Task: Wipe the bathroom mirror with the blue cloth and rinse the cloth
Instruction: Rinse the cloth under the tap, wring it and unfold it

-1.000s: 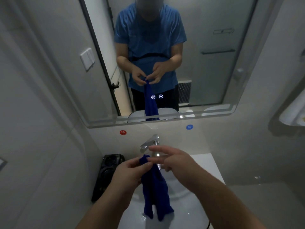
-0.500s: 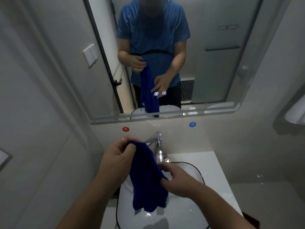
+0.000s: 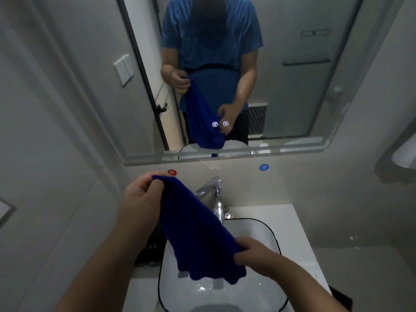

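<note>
While the mirror across the upper half of the frame has no cloth against it, the change is lower down, over the basin at bottom centre. The cloth now stretches there as a broad slanted sheet, from centre-left down to lower right. A second ago it hung as a narrow bunched strip, and half a second ago it had only begun to widen. The hands, which were together at its top end a second ago, are now well apart. The left hand pinches the upper corner and the right hand grips the lower edge. I judge the cloth is being opened flat to give a clean face. No water shows at the tap behind it, so I cannot tell whether wiping or rinsing comes next.
</note>
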Motion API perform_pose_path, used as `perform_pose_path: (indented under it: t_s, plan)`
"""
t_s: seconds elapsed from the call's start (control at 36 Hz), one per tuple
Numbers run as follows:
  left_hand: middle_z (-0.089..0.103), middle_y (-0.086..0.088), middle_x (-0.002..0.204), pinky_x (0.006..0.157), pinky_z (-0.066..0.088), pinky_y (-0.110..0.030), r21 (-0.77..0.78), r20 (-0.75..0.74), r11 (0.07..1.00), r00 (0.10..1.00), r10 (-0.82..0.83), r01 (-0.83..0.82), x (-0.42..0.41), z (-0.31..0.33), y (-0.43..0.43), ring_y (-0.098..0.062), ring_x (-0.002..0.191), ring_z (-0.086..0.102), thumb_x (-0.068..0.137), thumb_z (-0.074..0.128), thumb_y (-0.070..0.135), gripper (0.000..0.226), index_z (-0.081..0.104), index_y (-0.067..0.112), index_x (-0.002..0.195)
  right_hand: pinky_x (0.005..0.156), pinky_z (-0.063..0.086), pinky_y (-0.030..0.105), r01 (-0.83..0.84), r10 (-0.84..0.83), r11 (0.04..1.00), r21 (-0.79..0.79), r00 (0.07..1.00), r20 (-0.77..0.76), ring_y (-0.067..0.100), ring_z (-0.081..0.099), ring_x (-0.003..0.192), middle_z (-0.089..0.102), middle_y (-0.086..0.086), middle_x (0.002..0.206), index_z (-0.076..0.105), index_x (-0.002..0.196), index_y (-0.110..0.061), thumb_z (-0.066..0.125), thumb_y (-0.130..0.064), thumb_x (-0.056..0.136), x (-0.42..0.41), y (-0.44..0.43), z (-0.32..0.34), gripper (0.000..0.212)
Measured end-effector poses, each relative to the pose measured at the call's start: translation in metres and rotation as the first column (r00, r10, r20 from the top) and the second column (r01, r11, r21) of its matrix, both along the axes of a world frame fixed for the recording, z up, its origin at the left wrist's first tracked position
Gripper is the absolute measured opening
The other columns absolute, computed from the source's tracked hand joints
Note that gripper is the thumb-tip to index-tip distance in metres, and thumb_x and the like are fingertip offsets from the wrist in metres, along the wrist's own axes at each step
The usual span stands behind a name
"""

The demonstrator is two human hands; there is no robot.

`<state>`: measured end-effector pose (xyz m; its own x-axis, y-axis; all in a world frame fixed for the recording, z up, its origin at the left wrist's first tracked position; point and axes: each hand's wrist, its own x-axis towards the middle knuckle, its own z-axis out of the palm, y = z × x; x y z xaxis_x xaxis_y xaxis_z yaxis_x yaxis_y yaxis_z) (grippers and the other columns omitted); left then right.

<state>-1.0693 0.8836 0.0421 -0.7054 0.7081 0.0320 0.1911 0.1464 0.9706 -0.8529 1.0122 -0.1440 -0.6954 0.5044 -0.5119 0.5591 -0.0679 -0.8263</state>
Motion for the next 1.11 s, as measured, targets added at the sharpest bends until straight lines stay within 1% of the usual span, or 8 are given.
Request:
perform_pose_path:
  t_s: [0.11,0.22,0.36,0.56,0.64,0.75,0.86,1.11]
  plan:
    - [0.068,0.0,0.076,0.062,0.05,-0.023,-0.075,-0.012,0.947,0.949,-0.314,0.312,0.003,0.002,0.0,-0.01,0.069,0.063,0.104,0.043,-0.002,0.037,0.069,0.019,0.088,0.081,0.055,0.049,0.079,-0.076,0.992,0.101,0.996,-0.035,0.019,0.06,0.083,0.066,0.015,0.101,0.067,0.091,0.002,0.054,-0.025,0.071,-0.015,-0.005,0.036,0.035]
    - [0.064,0.001,0.072,0.059,0.049,-0.023,-0.111,-0.057,0.879,0.88,-0.472,0.464,0.014,0.002,0.008,-0.01,0.065,0.059,0.089,0.045,0.011,0.034,0.066,0.034,0.076,0.066,0.053,0.034,-0.124,0.005,0.897,0.424,0.962,0.272,0.016,0.061,0.071,0.067,0.003,0.089,0.066,0.094,-0.014,0.052,-0.038,0.09,-0.019,-0.01,0.065,0.028]
    - [0.067,-0.01,0.083,0.07,0.055,-0.045,-0.098,-0.051,0.858,0.858,-0.51,0.504,0.016,-0.003,0.009,-0.03,0.077,0.065,0.089,0.047,0.017,0.024,0.067,0.029,0.085,0.095,0.06,0.028,-0.062,0.124,0.943,0.327,0.977,-0.173,0.003,0.066,0.117,0.062,-0.026,0.132,0.053,0.14,-0.051,0.062,-0.032,0.092,-0.026,-0.022,0.082,0.053]
    - [0.069,-0.006,0.079,0.066,0.054,-0.035,-0.099,-0.221,0.95,0.924,-0.312,0.297,0.015,-0.008,0.009,-0.021,0.074,0.065,0.098,0.049,0.008,0.033,0.069,0.029,0.084,0.078,0.058,0.043,-0.092,0.123,0.924,0.371,0.991,-0.06,0.011,0.062,0.075,0.07,0.006,0.094,0.064,0.098,-0.024,0.054,-0.029,0.089,-0.028,-0.028,0.057,0.015]
    - [0.069,-0.001,0.077,0.058,0.049,-0.019,-0.093,-0.281,0.981,0.941,-0.191,0.172,0.015,-0.01,0.007,-0.015,0.073,0.064,0.099,0.051,0.002,0.036,0.071,0.028,0.084,0.071,0.054,0.034,-0.088,0.098,0.876,0.474,0.995,0.004,0.006,0.058,0.07,0.066,0.001,0.086,0.062,0.092,-0.026,0.057,-0.032,0.089,-0.026,-0.024,0.047,0.008]
    - [0.069,0.0,0.075,0.058,0.046,-0.022,-0.048,-0.299,0.999,0.954,-0.001,-0.014,0.01,-0.012,0.007,-0.011,0.071,0.064,0.099,0.052,0.006,0.033,0.071,0.027,0.084,0.086,0.061,0.04,-0.058,0.078,0.912,0.407,0.996,-0.032,0.009,0.066,0.088,0.065,-0.01,0.096,0.067,0.094,-0.027,0.062,-0.043,0.085,-0.023,-0.017,0.039,0.019]
    - [0.068,0.001,0.078,0.062,0.045,-0.029,-0.042,-0.293,0.989,0.948,0.121,-0.139,-0.002,-0.011,0.007,-0.011,0.073,0.063,0.1,0.053,0.01,0.028,0.071,0.028,0.09,0.069,0.058,0.029,0.001,0.024,0.942,0.337,0.997,-0.072,0.007,0.065,0.074,0.068,-0.007,0.083,0.063,0.088,-0.028,0.074,-0.049,0.082,-0.017,-0.007,0.042,0.024]
    - [0.069,0.005,0.082,0.06,0.044,-0.03,-0.018,-0.298,0.966,0.924,0.241,-0.258,-0.016,-0.006,0.006,-0.012,0.074,0.061,0.102,0.051,0.01,0.03,0.072,0.027,0.092,0.076,0.058,0.039,-0.027,0.033,0.855,0.517,0.999,-0.002,0.012,0.064,0.079,0.069,-0.009,0.088,0.068,0.108,-0.033,0.051,-0.021,0.09,-0.008,-0.004,0.041,0.027]
